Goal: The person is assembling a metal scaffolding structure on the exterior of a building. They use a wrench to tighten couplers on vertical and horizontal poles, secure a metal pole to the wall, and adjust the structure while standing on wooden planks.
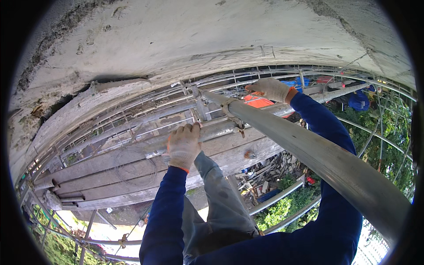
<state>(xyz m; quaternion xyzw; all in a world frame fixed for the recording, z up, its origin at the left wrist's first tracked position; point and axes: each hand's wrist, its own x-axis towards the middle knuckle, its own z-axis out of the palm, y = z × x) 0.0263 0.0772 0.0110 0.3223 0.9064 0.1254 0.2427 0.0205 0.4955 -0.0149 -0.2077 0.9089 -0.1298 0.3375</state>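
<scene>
My left hand (183,143), in a pale knit work glove, is closed over a horizontal scaffold tube (218,129) above the planks. Across the right side slants a thick grey scaffold tube (309,150), large and close. A metal coupler (230,112) with a bolt sits around it near its far end, beside the horizontal tube. Beyond the slanting tube is my right hand (271,89), gloved too, its fingers stretched toward the left with nothing visible in them. Part of its palm side is hidden. A short metal upright (200,104) stands between my hands.
Wooden planks (110,172) form a platform, with a coil of thin wire (132,168) on them. A rough concrete wall (198,31) curves overhead. Scaffold rails run along it. Rubble (267,176) and greenery lie far below. A person in blue (358,101) is at far right.
</scene>
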